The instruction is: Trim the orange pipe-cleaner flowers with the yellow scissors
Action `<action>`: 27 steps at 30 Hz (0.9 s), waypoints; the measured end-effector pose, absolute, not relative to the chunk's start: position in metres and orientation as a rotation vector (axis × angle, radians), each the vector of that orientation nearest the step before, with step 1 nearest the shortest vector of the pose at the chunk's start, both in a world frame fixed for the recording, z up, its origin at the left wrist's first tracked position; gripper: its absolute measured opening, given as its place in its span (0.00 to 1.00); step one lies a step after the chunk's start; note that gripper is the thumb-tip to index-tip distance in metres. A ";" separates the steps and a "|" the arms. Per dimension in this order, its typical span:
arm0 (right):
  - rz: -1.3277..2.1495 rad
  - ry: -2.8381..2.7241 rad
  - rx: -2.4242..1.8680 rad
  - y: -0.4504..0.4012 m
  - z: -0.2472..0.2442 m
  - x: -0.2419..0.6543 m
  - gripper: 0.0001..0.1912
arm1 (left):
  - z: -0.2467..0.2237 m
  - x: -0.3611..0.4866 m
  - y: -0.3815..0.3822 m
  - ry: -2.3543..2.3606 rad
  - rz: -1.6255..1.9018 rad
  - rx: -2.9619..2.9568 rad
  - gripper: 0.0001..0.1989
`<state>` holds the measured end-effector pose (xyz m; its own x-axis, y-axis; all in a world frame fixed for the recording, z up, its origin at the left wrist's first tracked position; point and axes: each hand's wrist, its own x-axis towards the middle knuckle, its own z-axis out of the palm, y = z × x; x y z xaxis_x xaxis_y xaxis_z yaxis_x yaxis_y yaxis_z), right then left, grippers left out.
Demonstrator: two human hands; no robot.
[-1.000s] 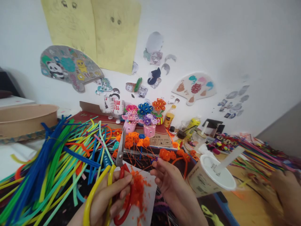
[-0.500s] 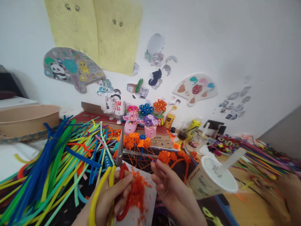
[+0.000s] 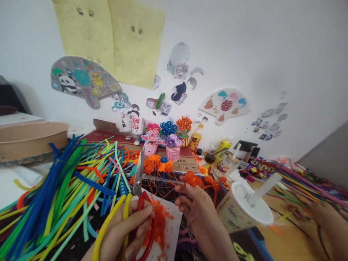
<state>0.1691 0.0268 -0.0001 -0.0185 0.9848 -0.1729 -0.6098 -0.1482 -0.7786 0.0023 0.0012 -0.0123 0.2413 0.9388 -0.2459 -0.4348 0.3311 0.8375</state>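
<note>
Scissors (image 3: 138,177) with yellow and red handles are held in my left hand (image 3: 126,228), blades pointing up and nearly together. My right hand (image 3: 201,214) is raised beside them, its fingers curled together just below an orange fuzzy flower (image 3: 193,178); whether it grips a stem cannot be made out. Under and between my hands lies a white sheet (image 3: 170,232) with a pile of orange fluff clippings (image 3: 160,221). More orange flowers (image 3: 152,164) on thin wire stems lie behind.
Many coloured pipe cleaners (image 3: 67,188) cover the left side. A lidded cup with a straw (image 3: 244,206) stands right of my right hand. Potted fuzzy flowers (image 3: 173,152) and bottles (image 3: 196,137) stand at the back. Another person's hand (image 3: 330,224) is at the far right.
My right hand has risen slightly towards the orange flower. The scissors in my left hand have shifted a little left and tilted. The other person's hand has moved slightly left.
</note>
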 end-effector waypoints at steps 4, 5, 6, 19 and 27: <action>1.342 -0.828 -0.824 0.027 0.002 0.172 0.24 | -0.006 -0.004 0.003 0.904 1.000 0.610 0.24; 1.294 -0.892 -0.831 0.027 0.002 0.173 0.23 | -0.005 -0.005 0.003 0.905 0.979 0.591 0.23; 1.245 -0.962 -0.847 0.027 0.002 0.175 0.20 | -0.005 -0.005 0.004 0.902 0.961 0.576 0.24; 0.958 -1.598 -1.218 0.023 0.013 0.187 0.05 | -0.005 -0.014 0.007 0.922 0.969 0.638 0.25; 1.119 -1.424 -1.179 0.026 0.009 0.190 0.10 | -0.010 -0.003 0.002 1.046 1.021 0.703 0.24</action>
<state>0.1901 0.0256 0.0094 -0.0937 0.9898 0.1076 0.1293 0.1193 -0.9844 -0.0029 0.0016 -0.0103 0.1464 0.9223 -0.3577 -0.3348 0.3864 0.8594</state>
